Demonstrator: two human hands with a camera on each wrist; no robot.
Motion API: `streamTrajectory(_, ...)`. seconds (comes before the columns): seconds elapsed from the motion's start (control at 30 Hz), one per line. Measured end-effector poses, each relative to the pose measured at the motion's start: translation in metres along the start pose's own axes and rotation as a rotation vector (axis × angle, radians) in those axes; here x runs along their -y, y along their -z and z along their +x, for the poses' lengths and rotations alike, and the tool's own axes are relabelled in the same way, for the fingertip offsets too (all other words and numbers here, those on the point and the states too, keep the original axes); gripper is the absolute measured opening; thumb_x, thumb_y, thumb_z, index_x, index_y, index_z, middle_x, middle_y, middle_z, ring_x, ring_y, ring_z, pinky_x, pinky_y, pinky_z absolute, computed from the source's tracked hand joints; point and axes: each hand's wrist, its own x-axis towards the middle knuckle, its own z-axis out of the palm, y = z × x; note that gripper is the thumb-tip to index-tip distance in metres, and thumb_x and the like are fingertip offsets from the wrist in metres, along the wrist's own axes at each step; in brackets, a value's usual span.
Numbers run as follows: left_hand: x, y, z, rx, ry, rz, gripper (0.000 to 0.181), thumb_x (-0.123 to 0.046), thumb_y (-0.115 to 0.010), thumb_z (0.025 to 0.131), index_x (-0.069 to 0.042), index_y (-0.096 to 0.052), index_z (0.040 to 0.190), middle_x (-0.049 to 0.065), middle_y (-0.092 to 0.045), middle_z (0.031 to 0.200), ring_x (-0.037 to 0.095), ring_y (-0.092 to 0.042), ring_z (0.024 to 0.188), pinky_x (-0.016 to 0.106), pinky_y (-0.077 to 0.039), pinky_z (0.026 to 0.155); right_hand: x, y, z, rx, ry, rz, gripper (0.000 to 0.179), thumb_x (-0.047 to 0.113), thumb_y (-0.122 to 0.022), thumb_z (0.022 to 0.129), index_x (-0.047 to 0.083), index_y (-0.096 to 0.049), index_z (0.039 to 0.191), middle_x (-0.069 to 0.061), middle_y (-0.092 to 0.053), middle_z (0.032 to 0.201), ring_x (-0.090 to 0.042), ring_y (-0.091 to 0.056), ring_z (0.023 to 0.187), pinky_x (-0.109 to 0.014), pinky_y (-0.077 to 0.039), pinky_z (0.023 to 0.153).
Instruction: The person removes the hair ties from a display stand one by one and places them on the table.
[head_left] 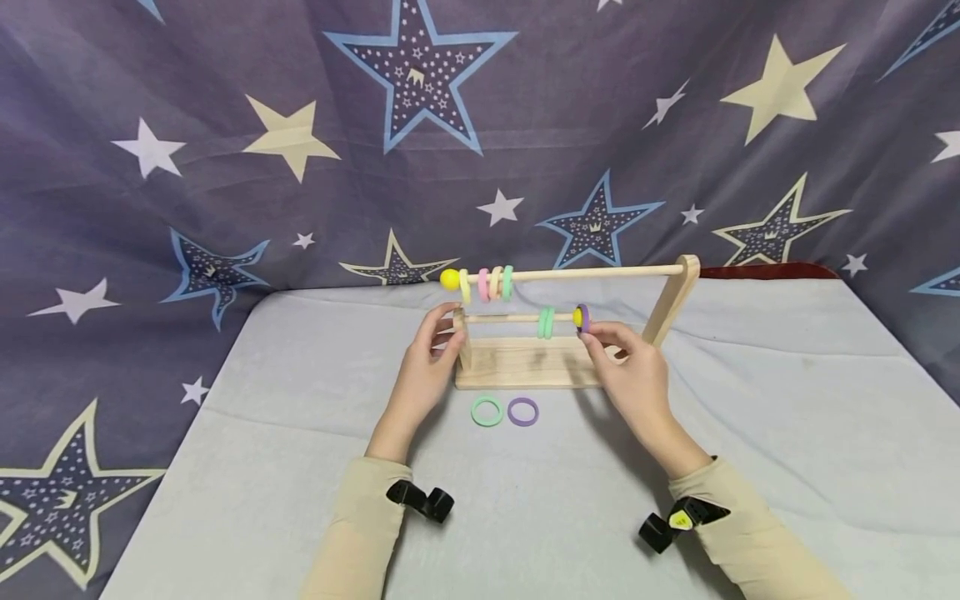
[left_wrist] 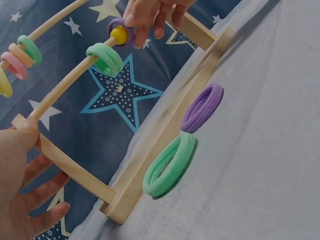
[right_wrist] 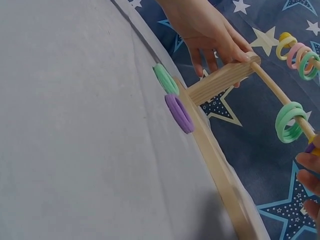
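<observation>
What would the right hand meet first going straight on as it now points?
The right hand would probably meet the yellow knob, right by its pinched purple ring, then two green rings on the lower rod; whether ring and knob touch is unclear.

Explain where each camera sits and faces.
Head: on head, facing forward and down at the wooden rack; left hand, right hand, sleeves show.
Left wrist: on that wrist, facing the rack; both hands partly show.
Right wrist: on that wrist, facing the rack; both hands partly show.
Both wrist views share the loose green hair tie and loose purple hair tie.
</observation>
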Motion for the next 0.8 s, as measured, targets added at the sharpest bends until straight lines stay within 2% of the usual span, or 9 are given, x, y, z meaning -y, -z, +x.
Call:
streamTrajectory(0.1, -0.001, 0.000, 0.000, -0.002, 0.002, -0.001, 0.041, -0.027, -0.057, 0.102, -0.023, -0.048, 0.142, 0.013, -0.059, 0.128, 0.024, -0.060, 0.116, 0.041, -0.048, 0.093, -0.002, 0.002, 0.000, -0.001, -0.004, 0.013, 0.012, 0.015, -0.076, 0.088, 0.008, -0.077, 0.098, -0.002, -0.076, 0.094, -0.007, -0.065, 0.078, -0.029, -0.050, 0.069)
streamTrajectory(0.23, -0.002, 0.000, 0.000, -0.003, 0.004, -0.001, 0.041, -0.027, -0.057, 0.102, -0.023, -0.048, 0.142, 0.013, -0.059, 0.128, 0.024, -0.060, 0.116, 0.041, -0.048, 0.093, -0.003, 0.005, -0.001, 0.002, -0.005, 0.025, 0.012, 0.015, -0.077, 0.088, 0.008, -0.077, 0.098, -0.002, -0.076, 0.094, 0.000, -0.063, 0.078, -0.028, -0.049, 0.069)
streamTrajectory(0.4, -0.003, 0.000, 0.000, 0.000, 0.011, 0.001, 0.041, -0.027, -0.057, 0.102, -0.023, -0.048, 0.142, 0.013, -0.059, 0.129, 0.024, -0.059, 0.117, 0.041, -0.048, 0.094, -0.002, 0.009, -0.002, 0.011, -0.018, 0.025, 0.012, 0.015, -0.076, 0.089, 0.009, -0.076, 0.098, -0.002, -0.075, 0.093, 0.001, -0.062, 0.077, -0.024, -0.048, 0.069)
streamTrajectory(0.8, -0.002, 0.000, 0.000, 0.001, 0.010, 0.001, 0.042, -0.028, -0.057, 0.102, -0.023, -0.047, 0.142, 0.013, -0.059, 0.129, 0.024, -0.059, 0.117, 0.041, -0.047, 0.094, 0.001, 0.020, -0.005, 0.080, -0.049, 0.016, 0.010, 0.017, -0.075, 0.090, 0.009, -0.075, 0.097, -0.001, -0.075, 0.094, 0.007, -0.061, 0.079, -0.024, -0.046, 0.068)
